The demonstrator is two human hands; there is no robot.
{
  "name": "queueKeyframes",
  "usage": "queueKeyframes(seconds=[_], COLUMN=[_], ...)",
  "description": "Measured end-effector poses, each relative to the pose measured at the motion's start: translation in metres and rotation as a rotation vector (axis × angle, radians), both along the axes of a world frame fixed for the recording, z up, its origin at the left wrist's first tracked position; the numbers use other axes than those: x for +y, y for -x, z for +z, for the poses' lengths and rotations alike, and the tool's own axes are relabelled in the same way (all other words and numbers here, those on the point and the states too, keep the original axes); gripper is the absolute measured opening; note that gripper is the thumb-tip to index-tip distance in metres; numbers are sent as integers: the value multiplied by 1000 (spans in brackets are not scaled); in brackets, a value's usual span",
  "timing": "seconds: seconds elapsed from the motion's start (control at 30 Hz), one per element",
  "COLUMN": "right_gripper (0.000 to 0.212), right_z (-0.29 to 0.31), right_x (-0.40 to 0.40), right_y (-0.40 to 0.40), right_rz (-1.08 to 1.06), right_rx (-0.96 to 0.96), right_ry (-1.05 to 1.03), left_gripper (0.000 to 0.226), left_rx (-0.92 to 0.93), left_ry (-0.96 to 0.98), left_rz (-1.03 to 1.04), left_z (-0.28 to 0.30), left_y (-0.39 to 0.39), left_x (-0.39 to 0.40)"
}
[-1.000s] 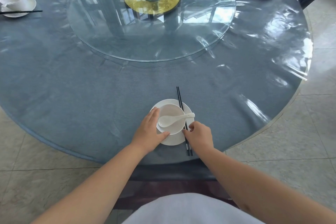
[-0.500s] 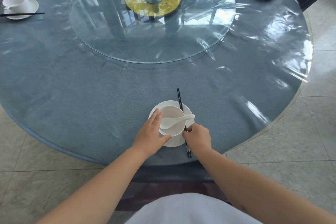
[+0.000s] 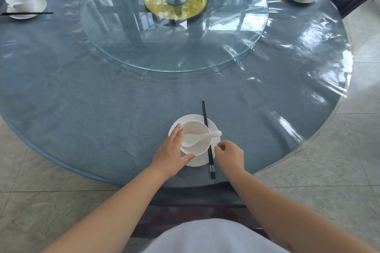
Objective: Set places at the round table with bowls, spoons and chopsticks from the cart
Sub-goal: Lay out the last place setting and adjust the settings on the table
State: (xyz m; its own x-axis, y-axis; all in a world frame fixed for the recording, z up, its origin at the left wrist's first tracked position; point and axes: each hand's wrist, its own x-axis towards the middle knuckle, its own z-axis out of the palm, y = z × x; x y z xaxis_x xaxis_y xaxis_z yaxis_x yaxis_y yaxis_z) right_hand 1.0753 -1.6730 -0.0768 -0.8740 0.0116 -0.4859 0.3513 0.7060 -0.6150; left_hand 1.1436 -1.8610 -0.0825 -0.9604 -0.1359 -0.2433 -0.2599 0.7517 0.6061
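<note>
Both bare forearms extend from the lower frame toward 12 o'clock, converging slightly. Left hand [image 3: 171, 151]: palm down, fingers straight and together pointing to 12 o'clock, thumb spread toward 3 o'clock. Right hand [image 3: 229, 155]: loosely curled, knuckles up, thumb and forefinger tips close together at its 10 o'clock side, holding nothing. The hands are near each other, not touching.
</note>
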Motion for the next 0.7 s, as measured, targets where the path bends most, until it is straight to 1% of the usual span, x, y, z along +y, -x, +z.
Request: queueKeyframes(seconds=[0.13,0.23,0.3,0.37,0.5,0.7], right_gripper=[11,14,12,4,15,10], right_z=[9,11,12,11,11,12], right_x=[10,8,5,3,3,5], right_y=[15,29,35,39,42,41], right_rz=[-164,-201,-175,-155,-145,-121], right_rx=[62,26,11,9,1,6], right_ry=[203,301,318,335,341,319], left_gripper=[94,95,97,98,98,98], left_rx=[2,-1,-4,-6,-9,-13], left_ry=[-5,-13,-12,-15,-17,-23], left_rz=[8,16,17,16,11,7], left_z=[-1,-1,-1,-1,-2,-3], left_y=[0,0,1,1,0,-2], left_x=[0,1,2,2,2,3])
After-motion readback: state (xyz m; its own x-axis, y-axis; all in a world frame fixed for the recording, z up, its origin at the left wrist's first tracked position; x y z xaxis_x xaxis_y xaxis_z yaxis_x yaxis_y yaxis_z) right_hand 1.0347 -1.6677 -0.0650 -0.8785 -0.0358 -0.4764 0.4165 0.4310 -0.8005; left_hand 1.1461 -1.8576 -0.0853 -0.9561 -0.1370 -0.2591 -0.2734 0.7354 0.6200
